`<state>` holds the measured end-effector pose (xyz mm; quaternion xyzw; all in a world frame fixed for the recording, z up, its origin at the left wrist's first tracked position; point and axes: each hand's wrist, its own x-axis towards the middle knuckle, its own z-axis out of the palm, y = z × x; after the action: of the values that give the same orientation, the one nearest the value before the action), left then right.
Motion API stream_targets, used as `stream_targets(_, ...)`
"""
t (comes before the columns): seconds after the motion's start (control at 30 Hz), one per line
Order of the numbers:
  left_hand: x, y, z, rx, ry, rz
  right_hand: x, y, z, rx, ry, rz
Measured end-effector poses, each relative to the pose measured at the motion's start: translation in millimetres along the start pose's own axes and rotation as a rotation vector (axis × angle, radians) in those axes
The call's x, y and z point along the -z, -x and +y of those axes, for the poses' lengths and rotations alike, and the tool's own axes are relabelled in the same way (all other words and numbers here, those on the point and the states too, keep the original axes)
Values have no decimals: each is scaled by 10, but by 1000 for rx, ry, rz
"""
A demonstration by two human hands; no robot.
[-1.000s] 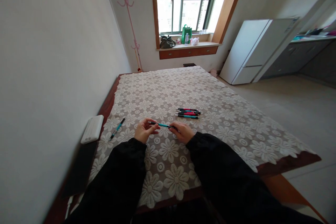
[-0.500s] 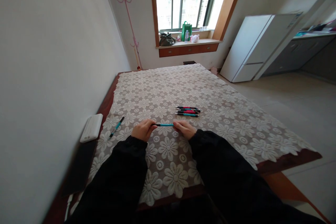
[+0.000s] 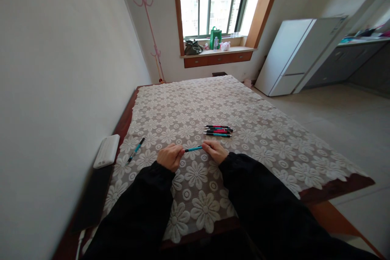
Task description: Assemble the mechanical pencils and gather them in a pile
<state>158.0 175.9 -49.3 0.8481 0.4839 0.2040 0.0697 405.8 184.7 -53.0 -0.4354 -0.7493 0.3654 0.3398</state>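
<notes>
- Black sleeves (image 3: 138,205) reach in from the near edge, over a dark red-brown worktop (image 3: 341,187) whose wood shows along its borders.
- A white cable (image 3: 80,243) ends by a flat black slab (image 3: 91,201) at the worktop's left side.
- A lace-like tablecloth (image 3: 204,210) covers most of the worktop, pale raised flowers and small rings on a grey-brown ground.
- The left hand (image 3: 170,157) has its fingers closed on the black end of a turquoise pen (image 3: 193,149); the right hand (image 3: 215,152) has its fingers closed around the other end. The pen spans the gap between the hands, near the middle of the worktop's near part; any print on it is too small to read.
- A white power bank (image 3: 106,151) lies against the far end of the slab, small dark marks on its near end, illegible.
- A lone pen (image 3: 136,149), turquoise and black, lies slantwise left of the left hand.
- Beyond the right hand, a row of pens (image 3: 218,131), pink-red, turquoise and black, lies side by side.
- A pink coat rack (image 3: 150,20) stands in the far left corner.
- On the far right, a white fridge (image 3: 283,57) stands beside grey cabinets (image 3: 344,63).
- A green bag (image 3: 215,40) and a dark bag (image 3: 193,47) sit on the sill of a bright window (image 3: 221,8).
</notes>
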Motion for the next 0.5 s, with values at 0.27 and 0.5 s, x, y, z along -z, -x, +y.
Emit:
stream_targets(0.27, -15, -3, -39, 116, 360, -87, 1, 32, -39, 164, 136, 48)
stream_targets(0.5, 16, 5, -41, 107, 374, 8, -4, 20, -18, 124, 16, 34)
